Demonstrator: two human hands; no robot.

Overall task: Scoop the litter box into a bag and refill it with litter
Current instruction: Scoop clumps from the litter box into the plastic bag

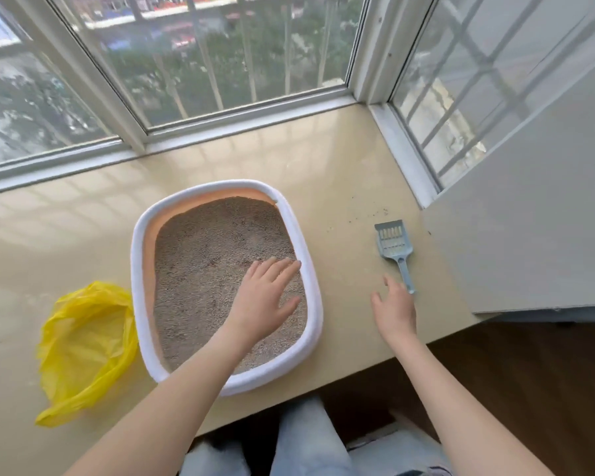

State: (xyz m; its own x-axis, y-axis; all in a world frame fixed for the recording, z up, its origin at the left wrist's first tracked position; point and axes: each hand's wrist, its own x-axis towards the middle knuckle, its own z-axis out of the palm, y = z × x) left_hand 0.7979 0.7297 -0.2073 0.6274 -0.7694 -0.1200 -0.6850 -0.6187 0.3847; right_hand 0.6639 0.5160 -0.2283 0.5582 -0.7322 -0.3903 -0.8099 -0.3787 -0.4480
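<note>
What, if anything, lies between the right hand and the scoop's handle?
Nothing visible. The right hand, fingers open, is just short of the blue litter scoop, whose handle points toward it across bare sill.

Litter box (141,269), left hand (267,297) over litter (fingers spread), scoop (394,247) beside right hand (394,309)

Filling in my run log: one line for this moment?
left hand: open over litter box | right hand: open, nearing scoop | bag: open, left
</note>
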